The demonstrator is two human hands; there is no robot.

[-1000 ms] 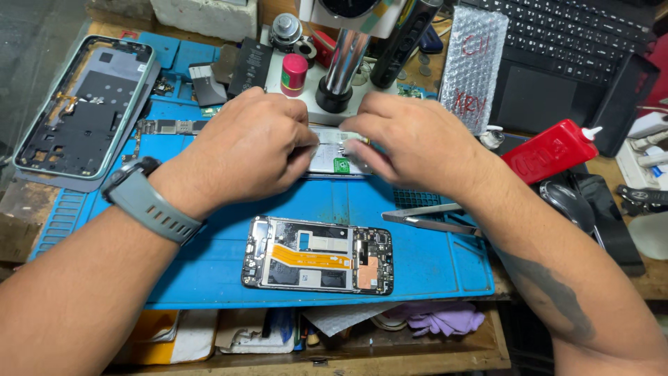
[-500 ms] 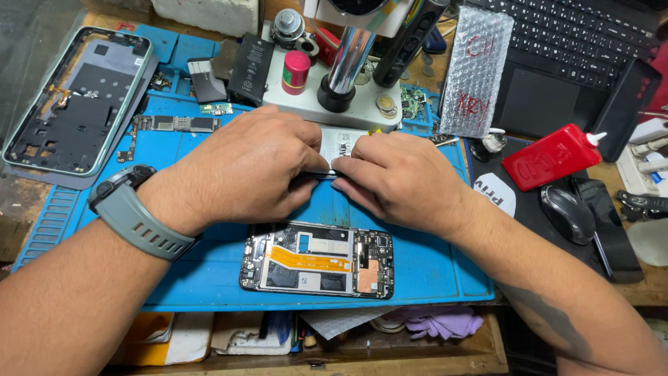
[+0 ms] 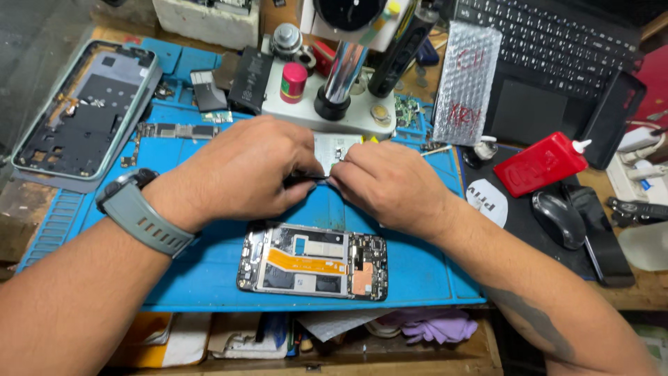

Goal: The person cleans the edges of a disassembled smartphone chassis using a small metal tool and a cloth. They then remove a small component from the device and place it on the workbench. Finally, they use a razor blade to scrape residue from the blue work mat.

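Pinching together over the blue silicone work mat (image 3: 209,275), the left hand (image 3: 240,174) and right hand (image 3: 390,184) have drawn nearer to the body than a second ago, off the white microscope base (image 3: 334,111) and onto the mat. Both hands are closed around a thin dark tool or strip (image 3: 309,179) at the edge of a small pale circuit board (image 3: 334,150); what exactly is gripped I cannot tell. That suggests finer work on the board now. Just near of the hands lies an opened black phone with an orange flex cable (image 3: 313,263). Far right stands a lettered bubble-wrap pouch (image 3: 465,83); right, a red squeeze bottle (image 3: 541,163) and a white oval label (image 3: 487,202).
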